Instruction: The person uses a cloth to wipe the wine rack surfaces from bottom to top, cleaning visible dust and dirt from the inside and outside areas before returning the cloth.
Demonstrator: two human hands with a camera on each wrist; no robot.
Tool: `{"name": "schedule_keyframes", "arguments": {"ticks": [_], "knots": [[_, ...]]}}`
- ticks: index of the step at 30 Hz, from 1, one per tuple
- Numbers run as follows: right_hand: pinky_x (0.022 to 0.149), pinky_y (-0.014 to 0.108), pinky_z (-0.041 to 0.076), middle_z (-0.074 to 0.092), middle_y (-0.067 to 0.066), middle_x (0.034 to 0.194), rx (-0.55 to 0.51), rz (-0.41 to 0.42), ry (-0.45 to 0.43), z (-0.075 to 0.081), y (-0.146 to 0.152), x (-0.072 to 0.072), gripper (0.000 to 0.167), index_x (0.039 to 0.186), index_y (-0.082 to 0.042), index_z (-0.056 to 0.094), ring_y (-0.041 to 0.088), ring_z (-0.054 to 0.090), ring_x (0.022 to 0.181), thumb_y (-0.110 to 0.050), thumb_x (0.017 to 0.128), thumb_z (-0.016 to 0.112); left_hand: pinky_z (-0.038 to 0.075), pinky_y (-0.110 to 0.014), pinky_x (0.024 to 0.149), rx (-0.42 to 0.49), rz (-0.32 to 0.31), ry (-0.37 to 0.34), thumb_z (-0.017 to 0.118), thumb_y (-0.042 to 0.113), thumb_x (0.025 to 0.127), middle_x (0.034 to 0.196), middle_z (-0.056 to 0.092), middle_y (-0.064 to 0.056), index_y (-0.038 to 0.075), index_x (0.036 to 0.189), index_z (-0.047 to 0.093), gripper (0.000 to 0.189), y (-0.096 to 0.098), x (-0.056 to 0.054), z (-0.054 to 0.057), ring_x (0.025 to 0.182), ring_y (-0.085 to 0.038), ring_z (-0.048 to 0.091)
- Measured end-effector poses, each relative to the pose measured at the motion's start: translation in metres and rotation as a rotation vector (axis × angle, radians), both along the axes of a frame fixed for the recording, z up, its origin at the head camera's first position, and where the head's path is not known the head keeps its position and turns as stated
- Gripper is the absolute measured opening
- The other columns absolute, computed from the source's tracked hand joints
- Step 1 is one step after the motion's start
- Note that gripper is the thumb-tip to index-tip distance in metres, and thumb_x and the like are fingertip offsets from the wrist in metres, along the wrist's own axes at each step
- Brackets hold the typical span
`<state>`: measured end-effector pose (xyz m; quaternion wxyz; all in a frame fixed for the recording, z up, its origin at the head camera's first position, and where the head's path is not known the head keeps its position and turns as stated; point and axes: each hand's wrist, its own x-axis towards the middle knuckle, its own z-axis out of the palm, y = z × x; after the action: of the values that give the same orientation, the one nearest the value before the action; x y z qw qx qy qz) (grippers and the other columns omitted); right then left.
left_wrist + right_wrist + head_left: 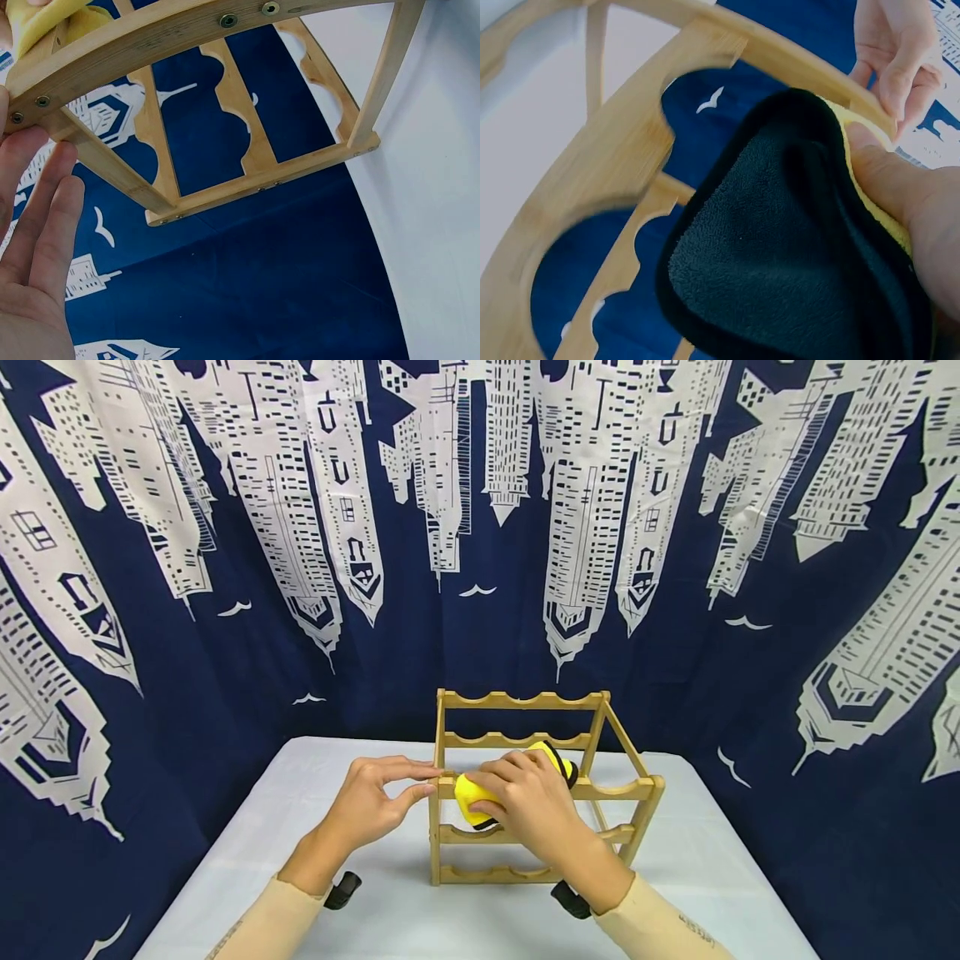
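Note:
A wooden wine rack [517, 700] with scalloped rails stands on the table. My right hand [536, 806] grips a folded cloth [474, 793], yellow on one side and dark with a black edge, against the front top rail near its left end. Its dark side [757, 240] fills much of the right wrist view, with my thumb pressing the yellow side. At the rack's front left top corner, my left hand [371, 802] pinches the wood between thumb and fingers. The left wrist view shows its other fingers [56, 232] fairly straight beside the frame.
A white-covered table [360, 910] carries the rack. Behind and around it hangs a dark blue curtain [405, 677] printed with white buildings and birds. Black wrist straps [343, 891] show below both forearms.

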<state>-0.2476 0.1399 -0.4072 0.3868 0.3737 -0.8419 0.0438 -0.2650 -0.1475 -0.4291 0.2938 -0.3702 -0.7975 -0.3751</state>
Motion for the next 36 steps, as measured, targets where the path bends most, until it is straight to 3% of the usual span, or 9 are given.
{"name": "schedule_keyframes", "arguments": {"ticks": [3, 8, 10, 13, 17, 23, 26, 31, 36], "knots": [[0.089, 0.04, 0.062, 0.09, -0.008, 0.116, 0.0, 0.002, 0.017, 0.003, 0.008, -0.001, 0.048, 0.126, -0.026, 0.09, 0.018, 0.079, 0.104, -0.047, 0.084, 0.102, 0.075, -0.039, 0.096, 0.01, 0.002, -0.003, 0.096, 0.007, 0.095, 0.115, 0.091, 0.007, 0.018, 0.121, 0.093, 0.028, -0.002, 0.0, 0.0, 0.108, -0.018, 0.09], [0.078, 0.035, 0.055, 0.091, -0.004, 0.118, -0.108, -0.03, -0.056, 0.003, 0.028, 0.001, 0.052, 0.129, -0.024, 0.09, 0.019, 0.077, 0.096, -0.045, 0.083, 0.102, 0.07, -0.022, 0.099, 0.021, -0.008, 0.01, 0.096, 0.005, 0.095, 0.114, 0.092, 0.006, 0.017, 0.12, 0.093, 0.028, -0.001, 0.0, -0.001, 0.106, -0.018, 0.09], [0.077, 0.035, 0.053, 0.091, -0.003, 0.118, -0.145, -0.036, -0.063, 0.001, 0.036, 0.002, 0.054, 0.129, -0.022, 0.09, 0.019, 0.077, 0.095, -0.045, 0.083, 0.103, 0.067, -0.017, 0.1, 0.022, -0.009, 0.017, 0.096, 0.005, 0.094, 0.114, 0.092, 0.006, 0.017, 0.119, 0.093, 0.028, -0.001, -0.001, -0.002, 0.106, -0.018, 0.09], [0.08, 0.038, 0.053, 0.092, -0.002, 0.116, -0.162, -0.038, -0.031, -0.002, 0.048, 0.002, 0.054, 0.127, -0.02, 0.091, 0.019, 0.079, 0.096, -0.045, 0.081, 0.103, 0.068, -0.018, 0.099, 0.024, -0.009, 0.028, 0.096, 0.005, 0.095, 0.113, 0.092, 0.006, 0.017, 0.119, 0.093, 0.027, 0.0, -0.001, -0.002, 0.105, -0.018, 0.09], [0.085, 0.044, 0.056, 0.091, -0.004, 0.112, -0.144, -0.06, 0.023, -0.003, 0.067, 0.003, 0.053, 0.124, -0.021, 0.092, 0.021, 0.079, 0.1, -0.044, 0.078, 0.105, 0.07, -0.021, 0.099, 0.027, -0.007, 0.028, 0.095, 0.006, 0.096, 0.114, 0.092, 0.006, 0.019, 0.119, 0.093, 0.026, 0.0, -0.001, -0.002, 0.106, -0.018, 0.09], [0.085, 0.047, 0.058, 0.09, -0.002, 0.115, -0.093, -0.043, 0.053, -0.003, 0.092, 0.002, 0.053, 0.126, -0.021, 0.091, 0.024, 0.078, 0.103, -0.044, 0.079, 0.103, 0.063, -0.011, 0.104, 0.04, -0.009, 0.011, 0.095, 0.005, 0.095, 0.115, 0.092, 0.005, 0.014, 0.118, 0.093, 0.025, -0.001, 0.0, 0.0, 0.108, -0.021, 0.09], [0.085, 0.047, 0.059, 0.09, -0.001, 0.117, -0.079, -0.038, 0.042, -0.002, 0.098, 0.001, 0.054, 0.128, -0.021, 0.09, 0.025, 0.078, 0.103, -0.045, 0.081, 0.1, 0.065, -0.014, 0.103, 0.034, -0.004, 0.007, 0.095, 0.005, 0.096, 0.116, 0.092, 0.004, 0.015, 0.119, 0.093, 0.025, -0.001, 0.0, -0.001, 0.109, -0.021, 0.09], [0.085, 0.048, 0.058, 0.091, 0.002, 0.117, -0.122, -0.068, 0.033, -0.002, 0.114, 0.002, 0.055, 0.129, -0.019, 0.09, 0.027, 0.08, 0.102, -0.052, 0.085, 0.094, 0.074, -0.036, 0.099, 0.022, 0.004, -0.004, 0.096, 0.006, 0.096, 0.116, 0.092, 0.005, 0.018, 0.12, 0.093, 0.027, -0.001, 0.0, -0.003, 0.109, -0.019, 0.09], [0.086, 0.052, 0.056, 0.091, 0.006, 0.114, -0.145, -0.108, 0.06, -0.001, 0.137, 0.006, 0.07, 0.125, -0.017, 0.091, 0.029, 0.079, 0.101, -0.076, 0.104, 0.059, 0.076, -0.047, 0.098, 0.016, 0.009, -0.017, 0.095, 0.006, 0.096, 0.117, 0.091, 0.005, 0.017, 0.121, 0.093, 0.027, -0.001, 0.001, -0.003, 0.11, -0.019, 0.09]]}}
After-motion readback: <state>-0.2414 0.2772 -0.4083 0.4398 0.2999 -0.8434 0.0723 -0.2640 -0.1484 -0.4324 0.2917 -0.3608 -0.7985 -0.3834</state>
